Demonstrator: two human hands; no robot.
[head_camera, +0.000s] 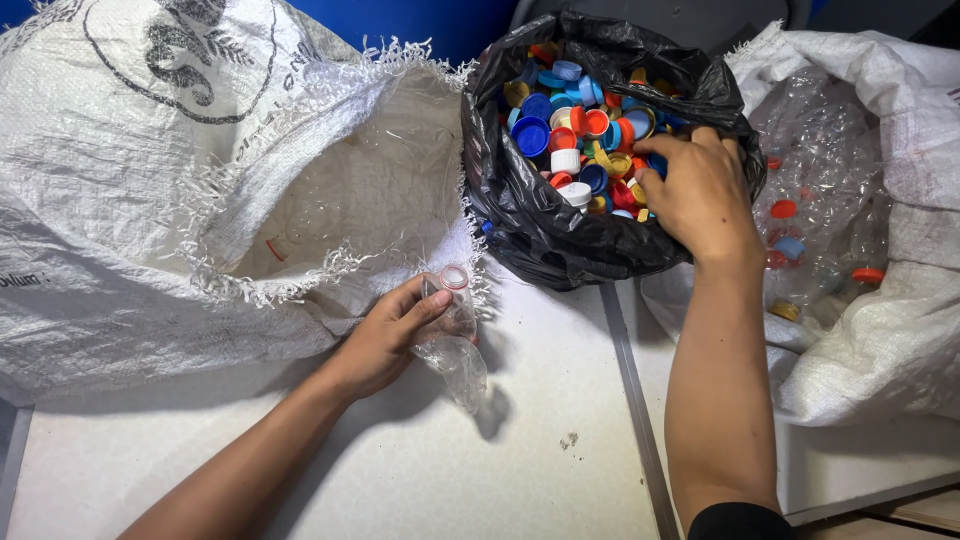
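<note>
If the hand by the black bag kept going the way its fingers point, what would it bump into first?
Probably the bottle caps. The right hand reaches into the black bag, fingers pointing left over the pile; depth is hard to judge.

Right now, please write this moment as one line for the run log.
left hand: holds clear bottle, cap off | right hand: in black bag on caps | white sacks both sides

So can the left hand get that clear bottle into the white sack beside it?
Probably yes: the left hand holds the clear bottle right at the white sack's frayed open mouth, with nothing between them.
</note>
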